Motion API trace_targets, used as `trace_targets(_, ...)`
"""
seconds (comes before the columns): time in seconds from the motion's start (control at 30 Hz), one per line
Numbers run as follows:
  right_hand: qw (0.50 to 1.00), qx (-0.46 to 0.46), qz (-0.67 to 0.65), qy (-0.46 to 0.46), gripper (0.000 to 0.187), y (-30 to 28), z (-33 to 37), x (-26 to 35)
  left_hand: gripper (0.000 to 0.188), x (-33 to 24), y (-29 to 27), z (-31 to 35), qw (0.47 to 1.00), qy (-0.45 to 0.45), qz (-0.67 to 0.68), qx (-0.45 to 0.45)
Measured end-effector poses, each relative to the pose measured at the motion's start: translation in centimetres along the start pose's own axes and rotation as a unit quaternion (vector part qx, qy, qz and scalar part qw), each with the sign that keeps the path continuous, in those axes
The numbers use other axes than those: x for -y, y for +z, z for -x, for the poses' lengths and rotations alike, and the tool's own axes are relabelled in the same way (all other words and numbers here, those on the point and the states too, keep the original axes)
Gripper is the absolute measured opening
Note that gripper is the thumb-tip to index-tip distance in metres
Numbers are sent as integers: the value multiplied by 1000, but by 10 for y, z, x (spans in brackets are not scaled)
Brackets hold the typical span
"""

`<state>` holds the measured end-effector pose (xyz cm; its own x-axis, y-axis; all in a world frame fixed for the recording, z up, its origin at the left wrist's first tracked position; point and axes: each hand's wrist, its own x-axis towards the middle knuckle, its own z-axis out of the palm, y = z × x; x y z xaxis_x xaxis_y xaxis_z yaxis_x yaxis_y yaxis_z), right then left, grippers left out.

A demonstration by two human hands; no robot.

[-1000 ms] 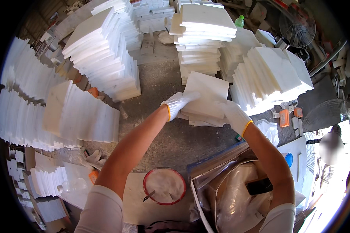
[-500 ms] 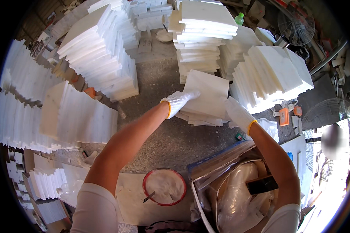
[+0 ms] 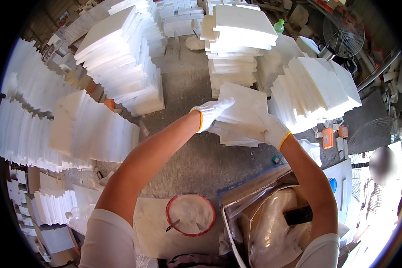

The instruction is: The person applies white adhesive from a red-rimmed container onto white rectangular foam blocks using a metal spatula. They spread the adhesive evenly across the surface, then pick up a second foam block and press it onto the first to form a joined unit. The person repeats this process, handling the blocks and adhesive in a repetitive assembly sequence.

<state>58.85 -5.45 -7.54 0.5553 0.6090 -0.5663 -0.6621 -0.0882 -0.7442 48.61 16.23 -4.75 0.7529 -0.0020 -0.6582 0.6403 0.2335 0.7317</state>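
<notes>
Gloved hands (image 3: pixel 212 115) (image 3: pixel 276 130) at white slabs (image 3: pixel 244 102), left fingers (image 3: pixel 226 103) straight, open, right grip unclear, taller stack (image 3: pixel 243 38) beyond

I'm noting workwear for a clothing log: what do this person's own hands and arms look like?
The left hand and right hand wear matching white fabric gloves, each edged at the wrist with a yellow-orange band. The forearms are bare; pale, short sleeves cover the upper arms.
</notes>
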Motion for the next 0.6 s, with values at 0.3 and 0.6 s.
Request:
trace_targets(0.3, 979, -22, 184, -85, 51, 39, 67, 3, 93, 48, 23, 77, 992, 71, 89, -49)
trace_targets(0.6, 868, 27, 448, -212, 75, 136, 236, -32, 53, 149, 91, 296, 920, 180, 228, -262)
